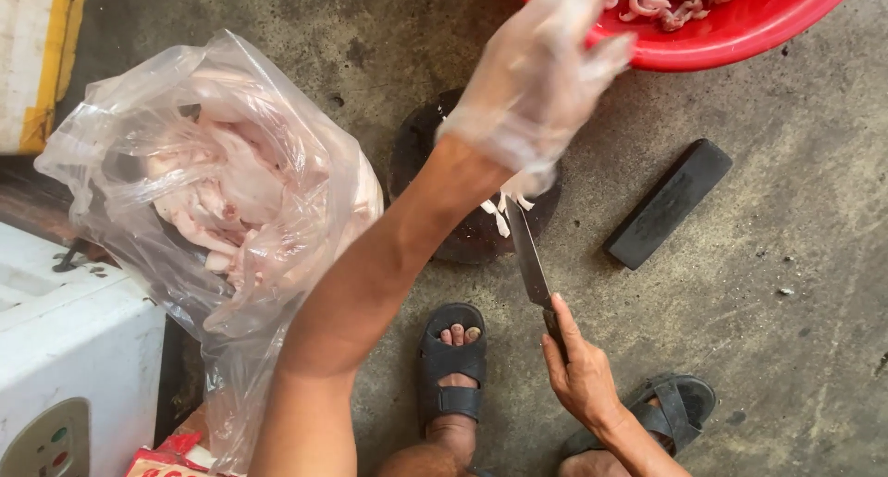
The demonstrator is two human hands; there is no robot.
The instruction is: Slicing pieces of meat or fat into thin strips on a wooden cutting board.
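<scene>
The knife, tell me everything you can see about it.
The knife has a long, narrow, grey metal blade and a dark handle. The bare right hand grips the handle, which it mostly hides. The blade points up and away from the person, its tip resting on the dark round chopping block beside a few pale meat scraps. The gloved left hand is raised above the block, apart from the blade. Whether the blade is clean cannot be told.

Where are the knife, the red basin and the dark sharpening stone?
knife (527, 255): head view, middle of the blade.
red basin (740, 42): head view, its lower rim.
dark sharpening stone (668, 203): head view, middle of its top face.
</scene>
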